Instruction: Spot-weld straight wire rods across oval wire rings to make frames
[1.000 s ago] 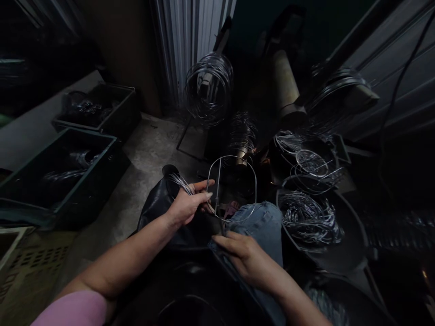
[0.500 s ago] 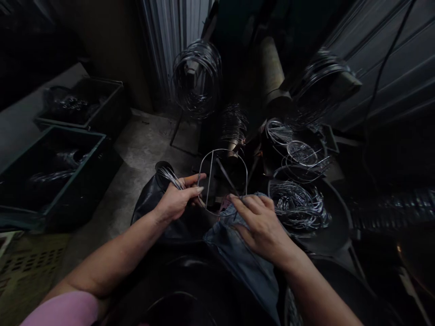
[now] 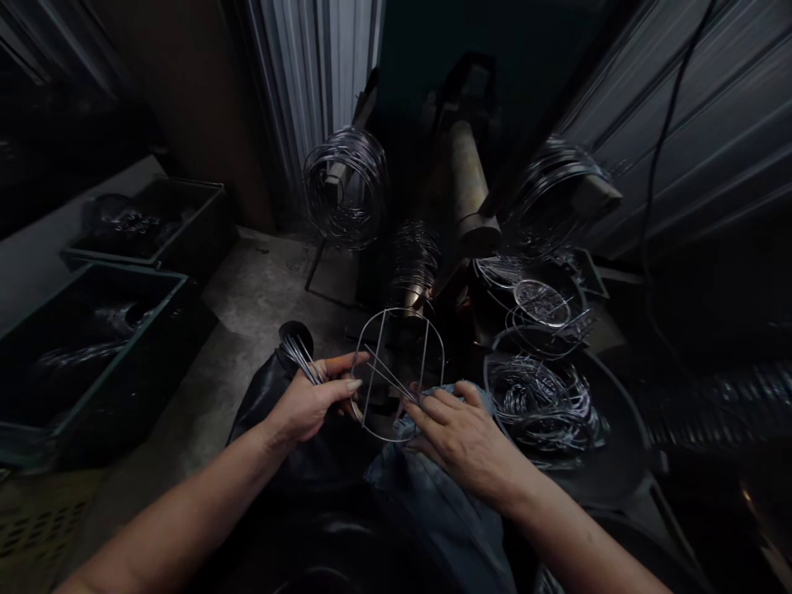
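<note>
A round metal wire ring (image 3: 401, 309) stands in front of me, with two straight wires across it, a left cross wire (image 3: 374, 368) and a right cross wire (image 3: 424, 355). My left hand (image 3: 313, 404) pinches the ring's left edge between thumb and fingers. A bundle of straight wires (image 3: 297, 356) sticks out from the same hand toward the upper left. My right hand (image 3: 464, 433), at the ring's lower right, is closed on a few thin straight wires (image 3: 388, 373) that point up and left across the ring. Its fingertips are partly hidden.
Behind the ring is a dark machine with a brass-coloured tip (image 3: 414, 301) and a thick cylinder (image 3: 469, 169). Wire coils hang at left (image 3: 346, 186) and right (image 3: 544, 190). A basin (image 3: 619, 462) holds tangled wire. Green bins (image 3: 179, 289) stand left. Denim (image 3: 445, 511) covers my lap.
A second cross wire now shows on the ring's right side, where only one was before. The wires in my right hand now spread across the ring. The view has tilted up.
</note>
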`<state>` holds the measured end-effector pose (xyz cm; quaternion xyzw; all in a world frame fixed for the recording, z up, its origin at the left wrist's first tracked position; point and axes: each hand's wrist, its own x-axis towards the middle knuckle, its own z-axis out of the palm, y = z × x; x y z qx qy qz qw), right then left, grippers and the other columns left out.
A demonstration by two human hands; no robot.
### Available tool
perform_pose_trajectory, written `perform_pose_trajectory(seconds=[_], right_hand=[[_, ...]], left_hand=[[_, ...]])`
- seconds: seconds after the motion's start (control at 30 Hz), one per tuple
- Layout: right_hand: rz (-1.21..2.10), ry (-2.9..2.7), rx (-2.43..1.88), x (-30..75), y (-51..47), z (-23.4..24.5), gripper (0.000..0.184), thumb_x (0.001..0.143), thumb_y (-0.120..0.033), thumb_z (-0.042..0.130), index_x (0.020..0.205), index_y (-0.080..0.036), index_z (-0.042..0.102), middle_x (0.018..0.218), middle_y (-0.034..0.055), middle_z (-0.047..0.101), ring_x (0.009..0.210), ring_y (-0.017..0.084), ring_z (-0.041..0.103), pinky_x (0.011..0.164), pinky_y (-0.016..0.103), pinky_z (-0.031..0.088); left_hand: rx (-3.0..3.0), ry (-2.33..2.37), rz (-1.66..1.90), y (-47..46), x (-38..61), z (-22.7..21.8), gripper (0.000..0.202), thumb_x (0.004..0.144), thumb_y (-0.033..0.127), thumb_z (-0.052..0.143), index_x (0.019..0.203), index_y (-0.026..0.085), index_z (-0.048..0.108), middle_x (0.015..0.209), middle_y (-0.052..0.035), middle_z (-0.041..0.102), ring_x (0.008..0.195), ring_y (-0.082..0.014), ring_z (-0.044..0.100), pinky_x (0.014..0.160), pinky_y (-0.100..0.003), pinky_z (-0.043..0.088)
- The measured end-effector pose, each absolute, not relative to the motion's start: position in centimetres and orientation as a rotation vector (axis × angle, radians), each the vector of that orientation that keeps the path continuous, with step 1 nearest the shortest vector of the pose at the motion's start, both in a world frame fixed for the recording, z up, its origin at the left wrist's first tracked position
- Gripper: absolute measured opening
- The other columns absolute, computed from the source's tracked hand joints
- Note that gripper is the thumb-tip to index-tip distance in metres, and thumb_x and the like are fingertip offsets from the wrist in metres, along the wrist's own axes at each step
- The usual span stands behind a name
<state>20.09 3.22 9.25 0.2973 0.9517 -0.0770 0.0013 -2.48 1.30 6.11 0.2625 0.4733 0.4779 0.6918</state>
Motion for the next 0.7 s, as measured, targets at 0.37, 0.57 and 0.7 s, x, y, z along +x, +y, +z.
perform_pose_trajectory(seconds=[0.37,0.57,0.7], right_hand=[[-0.138,3.073,0.876,20.6,4.5,9.2,0.033,0.085,-0.032,0.052,0.115,-0.018,0.052,0.089,0.0055,0.060,0.091,0.019,0.051,0.085,0.038,0.029],[-0.091,3.065,0.858,20.3,5.5,9.9,0.029,0.086,-0.027,0.050,0.114,-0.017,0.053,0.087,0.0052,0.060,0.087,0.018,0.052,0.082,0.036,0.031],[-0.038,3.065,0.837,20.1,6.1,10.2,0.031,0.087,-0.027,0.049,0.116,-0.017,0.052,0.087,0.0064,0.061,0.085,0.018,0.052,0.082,0.036,0.030]], left_hand=[[0.589,1.039,1.055,2.3,-2.8,5.9,0.048,0.066,0.019,0.067,0.113,0.013,0.058,0.063,-0.0025,0.062,0.052,-0.0148,0.060,0.053,-0.029,0.050],[0.549,0.999,1.101,3.1,-2.8,6.0,0.046,0.066,0.016,0.067,0.111,0.012,0.059,0.063,-0.0030,0.063,0.051,-0.0135,0.059,0.052,-0.027,0.050],[0.555,0.976,1.114,3.7,-2.8,6.2,0.046,0.067,0.016,0.067,0.111,0.012,0.059,0.066,-0.0039,0.064,0.051,-0.0143,0.060,0.052,-0.028,0.051]])
